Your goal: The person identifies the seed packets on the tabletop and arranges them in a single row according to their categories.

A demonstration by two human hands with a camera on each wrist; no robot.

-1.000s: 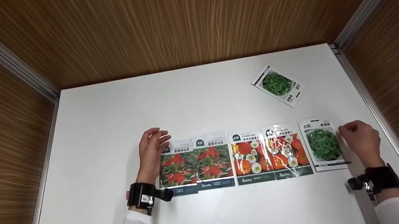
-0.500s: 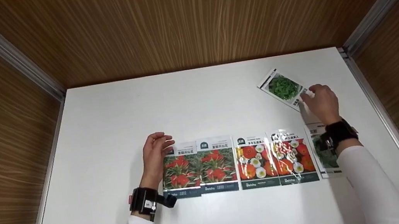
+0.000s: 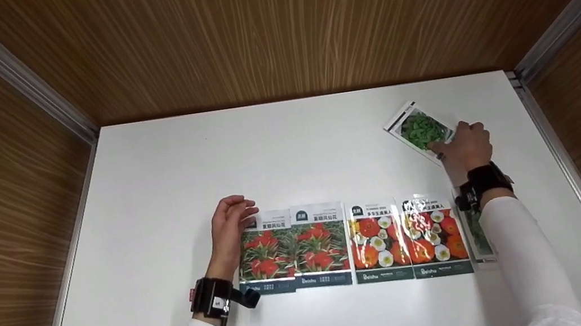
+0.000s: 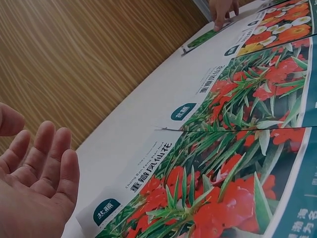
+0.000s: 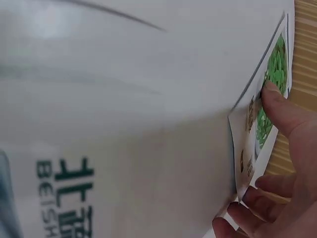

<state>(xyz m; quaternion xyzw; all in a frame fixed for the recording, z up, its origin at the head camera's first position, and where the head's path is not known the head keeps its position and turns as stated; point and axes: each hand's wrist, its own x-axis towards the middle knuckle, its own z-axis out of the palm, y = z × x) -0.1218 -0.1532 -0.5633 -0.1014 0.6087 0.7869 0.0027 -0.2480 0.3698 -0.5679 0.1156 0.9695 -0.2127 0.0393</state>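
My right hand point(image 3: 468, 146) grips the tilted green-leaf seed packet point(image 3: 419, 130) at its near right end. In the right wrist view the thumb point(image 5: 277, 101) lies on the front of this packet and the other fingers are at its edge. Loosely curled and holding nothing, my left hand point(image 3: 229, 231) is beside the leftmost red-flower seed packet point(image 3: 264, 257). Its palm side shows in the left wrist view. A second red-flower packet point(image 3: 320, 247) and two poppy seed packets, one left point(image 3: 379, 244) and one right point(image 3: 437, 239), continue the row.
At the row's right end another green-leaf packet point(image 3: 480, 238) lies mostly hidden under the right forearm. All rests on a white table point(image 3: 244, 158). Wood-grain panels point(image 3: 283, 27) stand at the back and both sides.
My right hand has moved from beside the row's right end up and left to the tilted packet and taken hold of it. The left hand has stayed in place; the head view has shifted slightly.
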